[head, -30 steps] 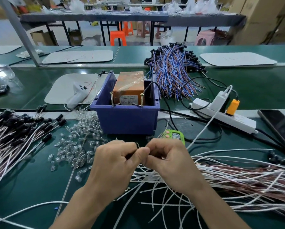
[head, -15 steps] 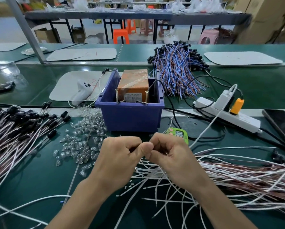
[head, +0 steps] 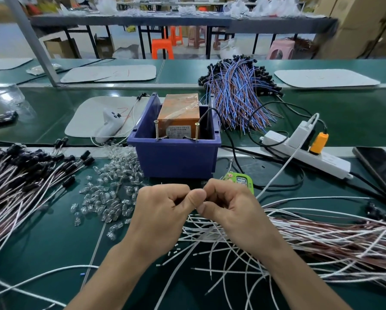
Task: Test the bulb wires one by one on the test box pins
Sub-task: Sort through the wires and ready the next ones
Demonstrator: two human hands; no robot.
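Observation:
The test box [head: 178, 118] is an orange block inside a blue bin [head: 175, 157], with two upright screw pins [head: 156, 130] [head: 196, 131] at its front. My left hand [head: 163, 211] and my right hand [head: 230, 209] meet just in front of the bin, thumbs touching, fingers curled. Between them they pinch something small that the fingers hide; it looks like a wire end. Loose white and brown wires [head: 299, 238] spread on the green bench to the right. Wires with black bulb holders [head: 22, 173] lie at the left. A heap of clear bulbs [head: 107, 193] sits between.
A green counter [head: 241, 181] lies behind my right hand. A white power strip [head: 306, 153] with an orange plug and a dark phone [head: 379, 168] are at the right. A blue-and-orange wire bundle [head: 239, 95] lies behind the bin, a white handheld tool [head: 109, 124] at its left.
Both hands stay pressed together in the same spot in front of the bin; only small finger movements show. The view has shifted slightly.

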